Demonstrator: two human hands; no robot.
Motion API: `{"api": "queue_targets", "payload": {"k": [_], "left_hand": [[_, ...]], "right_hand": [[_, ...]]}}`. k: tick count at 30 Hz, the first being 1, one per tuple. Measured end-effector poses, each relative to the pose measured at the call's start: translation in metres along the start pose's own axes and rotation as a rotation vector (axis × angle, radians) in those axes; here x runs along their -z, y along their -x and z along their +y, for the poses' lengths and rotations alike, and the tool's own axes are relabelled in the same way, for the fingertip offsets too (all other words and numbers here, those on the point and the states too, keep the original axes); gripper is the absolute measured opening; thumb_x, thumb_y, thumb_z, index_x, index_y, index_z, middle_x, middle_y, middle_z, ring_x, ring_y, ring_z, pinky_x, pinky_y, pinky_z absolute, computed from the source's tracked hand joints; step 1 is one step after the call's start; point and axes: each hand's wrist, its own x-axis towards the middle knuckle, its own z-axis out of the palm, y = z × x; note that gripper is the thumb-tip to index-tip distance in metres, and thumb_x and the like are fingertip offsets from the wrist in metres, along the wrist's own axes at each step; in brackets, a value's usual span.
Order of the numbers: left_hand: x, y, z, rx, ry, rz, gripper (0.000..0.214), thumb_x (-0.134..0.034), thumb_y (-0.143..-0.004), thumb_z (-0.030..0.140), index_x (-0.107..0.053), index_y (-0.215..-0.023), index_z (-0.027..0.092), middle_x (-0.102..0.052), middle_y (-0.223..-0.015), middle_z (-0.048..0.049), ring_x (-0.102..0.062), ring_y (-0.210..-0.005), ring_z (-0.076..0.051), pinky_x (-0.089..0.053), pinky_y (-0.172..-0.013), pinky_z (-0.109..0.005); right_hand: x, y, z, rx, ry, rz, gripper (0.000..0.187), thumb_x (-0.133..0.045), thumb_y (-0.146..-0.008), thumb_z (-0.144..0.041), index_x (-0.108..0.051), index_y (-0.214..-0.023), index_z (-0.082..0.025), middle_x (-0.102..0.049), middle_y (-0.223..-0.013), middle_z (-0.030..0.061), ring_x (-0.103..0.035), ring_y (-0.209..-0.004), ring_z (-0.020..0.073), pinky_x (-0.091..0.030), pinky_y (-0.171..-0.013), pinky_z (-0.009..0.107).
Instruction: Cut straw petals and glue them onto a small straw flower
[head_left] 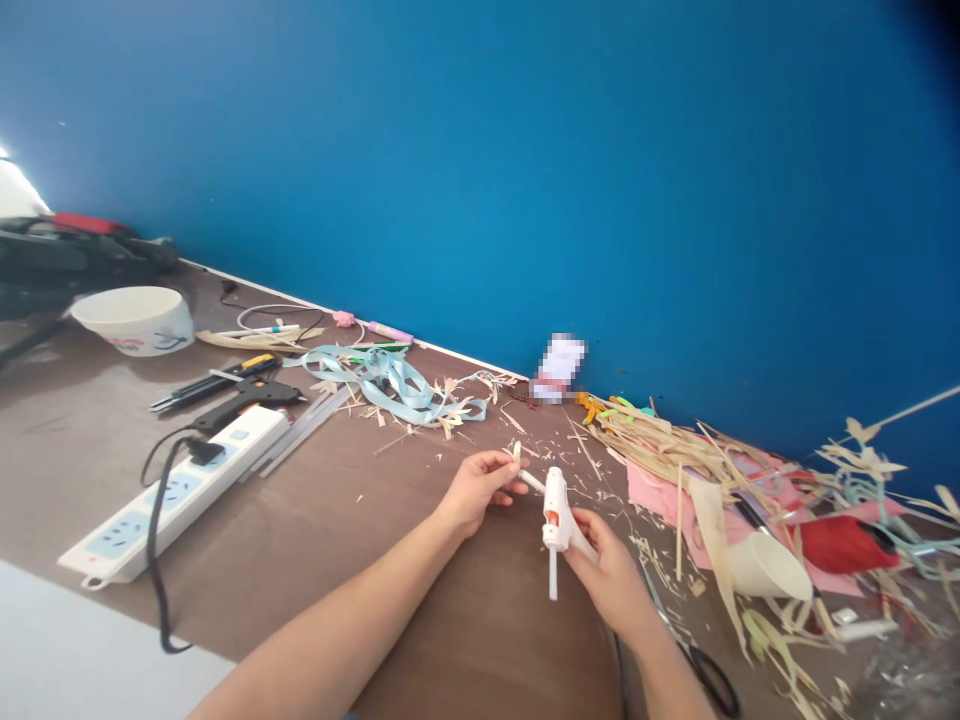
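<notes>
My right hand [606, 568] is wrapped round the handle of a white hot glue gun [555, 500], and a translucent glue stick [553, 575] pokes out of its back end. My left hand [482, 490] pinches a small pale strip [517, 453] between thumb and fingertips. A short white piece [532, 482] lies between those fingertips and the glue gun; whether it belongs to the gun's nozzle or to the strip I cannot tell. Both hands are above the brown table [390, 570], close together.
On the left are a power strip [180, 495], a black glue gun [247, 397], a utility knife [214, 383] and a white bowl [142, 320]. Light-blue ribbon [409, 385] lies behind. To the right are dried strips [660, 435], a cup [769, 565] and scissors [709, 675]. A blue wall [480, 180] bounds the back.
</notes>
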Motion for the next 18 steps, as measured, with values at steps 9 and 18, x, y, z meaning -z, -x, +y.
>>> {"api": "queue_targets", "payload": {"k": [9,18], "left_hand": [[0.001,-0.004,-0.004,-0.007,-0.056,0.021,0.024,-0.071,-0.057,0.030,-0.060,-0.070,0.013,-0.066,-0.083,-0.0084,-0.064,-0.061,-0.014,-0.044,-0.043,-0.016],[0.002,-0.002,-0.003,0.039,-0.122,-0.021,0.023,-0.072,-0.057,0.029,-0.060,-0.066,0.012,-0.066,-0.078,-0.0071,-0.063,-0.055,-0.012,-0.039,-0.037,-0.014]], "right_hand": [[0.008,-0.001,0.006,-0.162,-0.640,0.118,0.031,-0.068,-0.065,-0.029,-0.058,-0.093,-0.019,-0.058,-0.073,0.0013,-0.053,-0.064,0.0154,-0.043,-0.061,0.029],[0.008,-0.003,-0.002,-0.254,-0.944,-0.022,0.023,-0.062,-0.071,-0.036,-0.057,-0.086,-0.020,-0.045,-0.060,-0.0040,-0.040,-0.051,0.0095,-0.038,-0.054,0.025]]}}
